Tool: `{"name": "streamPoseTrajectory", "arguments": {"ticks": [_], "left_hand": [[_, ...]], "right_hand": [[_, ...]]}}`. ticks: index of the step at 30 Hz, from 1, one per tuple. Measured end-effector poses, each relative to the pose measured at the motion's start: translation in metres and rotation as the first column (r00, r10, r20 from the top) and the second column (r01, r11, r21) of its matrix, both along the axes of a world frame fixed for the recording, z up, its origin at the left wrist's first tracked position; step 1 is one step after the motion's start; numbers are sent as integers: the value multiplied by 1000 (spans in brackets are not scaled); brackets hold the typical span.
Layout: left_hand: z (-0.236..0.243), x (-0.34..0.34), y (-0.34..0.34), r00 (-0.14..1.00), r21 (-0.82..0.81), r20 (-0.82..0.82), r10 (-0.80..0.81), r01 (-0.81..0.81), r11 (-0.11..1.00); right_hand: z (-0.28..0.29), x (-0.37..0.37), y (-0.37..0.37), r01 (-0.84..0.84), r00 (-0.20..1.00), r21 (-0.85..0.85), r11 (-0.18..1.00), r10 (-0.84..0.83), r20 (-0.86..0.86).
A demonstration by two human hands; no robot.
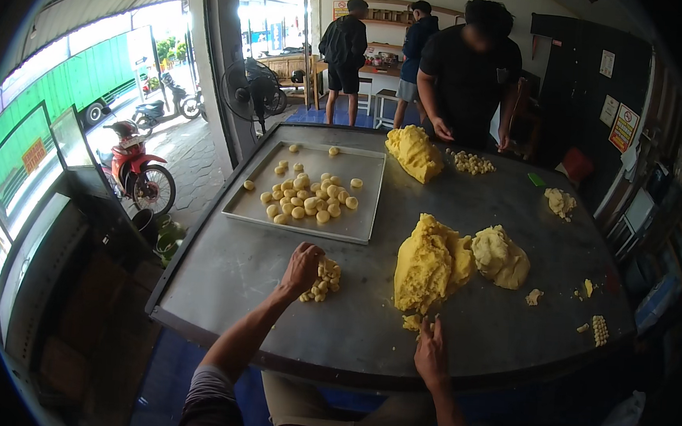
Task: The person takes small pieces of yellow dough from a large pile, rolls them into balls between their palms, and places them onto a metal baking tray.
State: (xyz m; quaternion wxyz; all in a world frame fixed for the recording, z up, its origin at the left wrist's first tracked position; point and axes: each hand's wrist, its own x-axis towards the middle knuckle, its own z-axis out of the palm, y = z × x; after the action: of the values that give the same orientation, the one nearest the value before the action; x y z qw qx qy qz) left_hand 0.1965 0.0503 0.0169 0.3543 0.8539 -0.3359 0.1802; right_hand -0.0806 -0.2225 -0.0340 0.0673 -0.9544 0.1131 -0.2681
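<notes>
My left hand (303, 267) is at a heap of small pale dough pieces (325, 281), its fingers curled and pressed together. Whatever they pinch is hidden behind the hand. My right hand (431, 351) lies at the near edge of a big crumbly mound of yellow dough (425, 266), fingers stretched forward and slightly apart. Beside those fingertips is a loose yellow dough crumb (412, 322). Beyond my left hand sits a shallow metal tray (244, 209) with many round dough balls (301, 195). A smoother pale dough lump (501, 258) touches the yellow mound's right side.
Across the metal table (350, 323), a person in black (468, 72) stands by another yellow dough mound (414, 153) and a small-ball pile (471, 162). More dough bits (560, 204) lie right. A fan (249, 88) stands past the far left corner; two people are behind.
</notes>
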Motion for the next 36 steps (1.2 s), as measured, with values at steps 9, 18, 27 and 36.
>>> {"name": "streamPoseTrajectory", "arguments": {"ticks": [9, 18, 27, 36], "left_hand": [[6, -1, -11, 942, 314, -321, 95, 11, 949], [-10, -1, -3, 982, 53, -132, -138, 146, 988], [-1, -18, -3, 985, 1, -170, 32, -33, 999], [6, -6, -9, 976, -233, -198, 88, -134, 963]], "right_hand": [[17, 11, -19, -229, 973, 302, 926, 221, 58], [19, 12, -35, -69, 990, 416, 907, 113, -82], [21, 1, -14, -92, 993, 461, 883, 119, -28], [19, 7, -16, -145, 977, 426, 893, 198, -82]]}}
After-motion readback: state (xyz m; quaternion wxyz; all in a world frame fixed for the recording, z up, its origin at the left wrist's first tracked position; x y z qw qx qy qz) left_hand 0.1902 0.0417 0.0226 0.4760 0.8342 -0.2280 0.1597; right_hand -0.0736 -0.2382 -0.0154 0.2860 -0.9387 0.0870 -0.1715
